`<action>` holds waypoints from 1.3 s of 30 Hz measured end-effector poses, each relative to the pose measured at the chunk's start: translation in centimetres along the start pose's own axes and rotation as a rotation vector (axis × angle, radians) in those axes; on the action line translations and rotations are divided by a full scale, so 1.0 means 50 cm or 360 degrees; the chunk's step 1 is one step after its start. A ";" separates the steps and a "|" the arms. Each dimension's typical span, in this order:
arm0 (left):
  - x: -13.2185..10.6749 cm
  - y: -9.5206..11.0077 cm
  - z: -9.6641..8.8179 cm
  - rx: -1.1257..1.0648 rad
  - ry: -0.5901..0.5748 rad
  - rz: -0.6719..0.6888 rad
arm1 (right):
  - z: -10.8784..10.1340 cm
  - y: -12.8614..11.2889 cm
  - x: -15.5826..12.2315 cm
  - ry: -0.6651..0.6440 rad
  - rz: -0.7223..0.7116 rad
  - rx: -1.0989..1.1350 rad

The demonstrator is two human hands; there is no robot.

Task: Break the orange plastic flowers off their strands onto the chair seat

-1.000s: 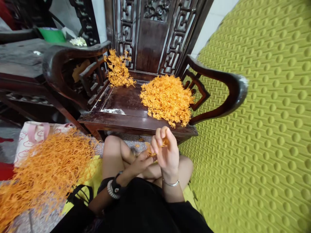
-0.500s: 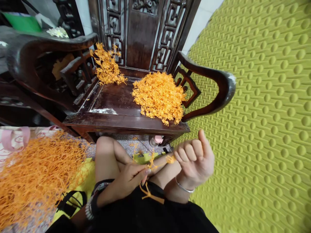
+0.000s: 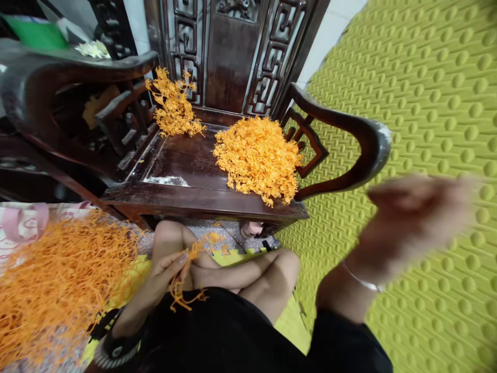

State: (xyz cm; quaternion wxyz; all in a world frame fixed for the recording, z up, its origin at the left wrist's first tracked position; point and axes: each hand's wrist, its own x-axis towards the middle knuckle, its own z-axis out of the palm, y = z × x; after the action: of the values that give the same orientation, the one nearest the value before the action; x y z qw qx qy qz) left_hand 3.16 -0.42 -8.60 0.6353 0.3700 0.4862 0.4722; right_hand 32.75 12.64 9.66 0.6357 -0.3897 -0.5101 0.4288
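Observation:
My left hand (image 3: 165,274) is closed in a pinch on a thin orange plastic sprig (image 3: 186,280) above my left knee, close to the loose heap of orange stems (image 3: 58,280) on the floor at the left. My right hand (image 3: 415,212) is out to the right over the green mat, smeared by motion, so its fingers cannot be read. A pile of small orange flower pieces (image 3: 258,155) lies on the right side of the dark wooden chair seat (image 3: 186,160). A smaller orange bunch (image 3: 173,106) leans in the seat's back left corner.
The carved chair's armrest (image 3: 349,129) curves out on the right. A bumpy green mat (image 3: 427,103) covers the floor to the right. A pink and white bag (image 3: 23,223) lies behind the stem heap. A green container (image 3: 34,33) stands at the far left.
My right hand has swung away from the left hand, out to the right over the mat. My left hand has drifted left toward the stem heap with the orange sprig.

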 end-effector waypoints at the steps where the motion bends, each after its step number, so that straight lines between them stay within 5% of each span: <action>1: 0.003 0.009 0.009 -0.0110 0.0031 0.0014 | 0.019 0.032 0.046 0.0129 -0.0369 -0.0346; 3: 0.010 0.024 0.032 -0.0323 0.0061 0.0023 | 0.053 0.106 0.148 0.0277 -0.0957 -0.1169; 7: 0.023 0.034 0.065 -0.0695 -0.0083 0.0136 | 0.080 0.242 0.321 0.0037 -0.0429 -0.1831; 9: 0.030 0.035 0.071 -0.0846 -0.0176 0.0236 | 0.076 0.280 0.363 -0.0110 -0.0172 -0.1868; 11: 0.036 0.039 0.073 -0.0942 -0.0214 0.0313 | 0.071 0.289 0.368 -0.0091 -0.0191 -0.1847; 15: 0.048 0.051 0.078 -0.1023 -0.0201 0.0427 | 0.078 0.249 0.271 0.0233 -0.0809 -0.1499; 17: 0.052 0.054 0.083 -0.1053 -0.0158 0.0504 | 0.095 0.233 0.170 0.0010 -0.0923 -0.1134; 21: 0.056 0.052 0.103 -0.1014 -0.0192 0.0387 | 0.155 0.256 -0.065 -0.1305 -0.0333 -0.0585; 24: 0.055 0.051 0.118 -0.0877 -0.0232 0.0171 | 0.207 0.286 -0.177 -0.1612 0.0267 -0.0024; 28: 0.052 0.037 0.124 -0.0588 0.0038 0.0030 | 0.239 0.288 -0.206 -0.1294 0.1012 0.0681; 31: 0.046 0.017 0.121 -0.0354 0.0037 -0.0062 | 0.226 0.273 -0.199 -0.0993 0.1255 0.1174; 34: 0.025 0.007 0.114 -0.0142 -0.0191 -0.0017 | 0.210 0.247 -0.205 -0.0896 0.1227 0.1333; 39: -0.031 0.008 0.082 0.0073 -0.0481 -0.0040 | 0.185 0.182 -0.197 -0.0795 0.0948 0.0935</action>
State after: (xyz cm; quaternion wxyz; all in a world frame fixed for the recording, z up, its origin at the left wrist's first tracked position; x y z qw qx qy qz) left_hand 6.93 -1.84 -6.75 0.6985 0.4452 0.4004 0.3919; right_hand 21.22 6.89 -0.27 0.4266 -0.2080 -0.3707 0.7983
